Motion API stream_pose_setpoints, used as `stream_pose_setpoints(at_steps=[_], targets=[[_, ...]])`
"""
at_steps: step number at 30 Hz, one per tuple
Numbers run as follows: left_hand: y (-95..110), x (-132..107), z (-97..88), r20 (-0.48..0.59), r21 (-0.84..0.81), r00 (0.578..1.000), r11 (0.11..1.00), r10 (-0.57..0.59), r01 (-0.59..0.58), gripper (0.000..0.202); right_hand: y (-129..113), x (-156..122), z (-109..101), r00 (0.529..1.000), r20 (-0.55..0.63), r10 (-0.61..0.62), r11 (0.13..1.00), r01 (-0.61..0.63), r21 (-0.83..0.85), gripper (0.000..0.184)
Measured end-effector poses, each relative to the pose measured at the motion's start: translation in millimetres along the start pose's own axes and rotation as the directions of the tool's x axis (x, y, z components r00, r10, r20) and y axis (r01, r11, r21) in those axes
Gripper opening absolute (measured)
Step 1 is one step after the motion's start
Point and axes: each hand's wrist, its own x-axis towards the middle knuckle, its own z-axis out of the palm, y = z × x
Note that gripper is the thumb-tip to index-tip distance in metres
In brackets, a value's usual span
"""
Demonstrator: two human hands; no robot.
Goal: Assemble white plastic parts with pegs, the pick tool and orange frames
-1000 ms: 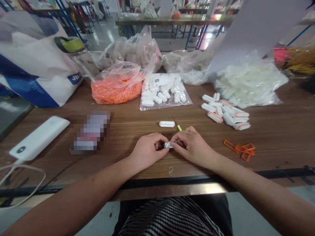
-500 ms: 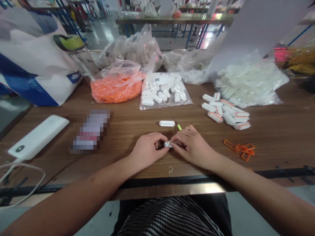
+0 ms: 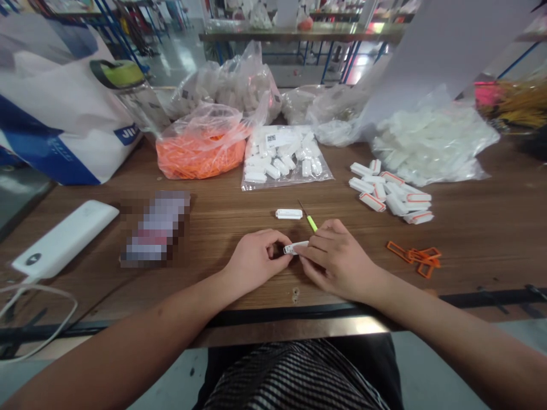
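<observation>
Left hand (image 3: 258,257) in from lower left, forearm slanting inward, fingers curled toward the middle. Right hand (image 3: 339,259) mirrored from lower right, knuckles raised, fingers reaching left, thumb lower and nearer the body. Between both, low over the desk (image 3: 239,208) (touching it or not: can't tell): small white part (image 3: 294,248). Left grip closed on its left end, pinched thumb to forefinger. Right grip over its right end, fingertips on top; can't tell if pinching or just resting. Long axis near crosswise, left end toward left palm, right end tipped slightly away from the body, hidden under the fingers. Just beyond: second white part (image 3: 289,214), flat on the desk, also lengthwise left to right. Next to it, lime-handled tool (image 3: 312,222), tip aimed away and a bit left, handle near right knuckles. Off right: orange frames (image 3: 399,251); farther, pile of white pieces (image 3: 395,204), some edged orange.
</observation>
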Motion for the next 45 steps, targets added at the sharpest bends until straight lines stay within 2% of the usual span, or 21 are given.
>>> stream_pose_setpoints(at_steps=[3,5,8,9,10,12,14,17,20,23,26,30,32,35,37,40,45], targets=[[-1,0,-0.7,0.010,0.004,1.000,1.000,-0.010,0.010,0.009,-1,4,-5,0.998,0.060,-0.001,1.000,0.001,-0.009,0.031],[-2,0,-1.3,0.012,0.016,1.000,1.000,-0.019,0.019,0.009,4,3,-15,0.996,0.083,0.040,0.996,-0.046,0.082,0.030],[-3,0,-2.4,0.011,0.024,1.000,1.000,-0.015,0.015,0.011,19,-9,-34,0.969,0.093,0.229,0.934,-0.246,0.260,0.025],[-3,0,-2.7,0.013,0.026,1.000,1.000,-0.014,0.014,0.011,25,-16,-40,0.947,0.140,0.288,0.908,-0.317,0.275,0.023],[-3,1,-3.0,0.014,0.028,1.000,1.000,-0.015,0.014,0.012,30,-23,-44,0.936,0.198,0.292,0.899,-0.339,0.276,0.022],[-3,1,-3.3,0.018,0.028,1.000,1.000,-0.014,0.014,0.012,37,-39,-48,0.924,0.316,0.216,0.921,-0.300,0.248,0.022],[-2,1,-3.4,0.021,0.033,1.000,0.999,-0.014,0.013,0.012,37,-50,-47,0.909,0.367,0.195,0.943,-0.276,0.184,0.021],[-3,1,-3.0,0.019,0.045,1.000,0.999,-0.012,0.011,0.012,29,-58,-43,0.914,0.336,0.228,0.956,-0.276,0.102,0.018],[-2,0,-2.9,0.010,0.039,1.000,0.999,-0.013,0.012,0.011,21,-57,-40,0.932,0.301,0.202,0.974,-0.222,0.034,0.018],[-2,0,-2.9,0.011,0.036,1.000,0.999,-0.010,0.009,0.011,18,-53,-37,0.926,0.320,0.201,0.979,-0.198,-0.041,0.022],[-3,0,-2.5,0.008,0.039,1.000,0.999,-0.003,0.002,0.011,23,-51,-33,0.892,0.327,0.311,0.949,-0.313,-0.050,0.020],[-3,0,-2.1,0.004,0.044,1.000,0.999,-0.004,0.004,0.011,35,-54,-33,0.833,0.348,0.431,0.877,-0.477,0.056,0.018],[-3,0,-2.1,0.004,0.045,1.000,0.999,-0.006,0.006,0.011,40,-56,-34,0.847,0.348,0.403,0.877,-0.465,0.118,0.019],[-2,0,-2.1,0.005,0.044,1.000,0.999,-0.005,0.005,0.010,45,-58,-35,0.907,0.306,0.290,0.915,-0.356,0.191,0.019],[-2,0,-1.9,0.002,0.046,1.000,0.999,-0.005,0.005,0.010,47,-57,-35,0.925,0.305,0.227,0.933,-0.297,0.204,0.019],[-3,0,-1.7,0.001,0.047,1.000,0.999,-0.004,0.004,0.010,46,-53,-35,0.918,0.347,0.190,0.951,-0.260,0.167,0.021],[-4,0,-2.1,0.002,0.044,1.000,0.999,0.002,-0.002,0.011,42,-49,-35,0.905,0.372,0.207,0.961,-0.259,0.095,0.018]])
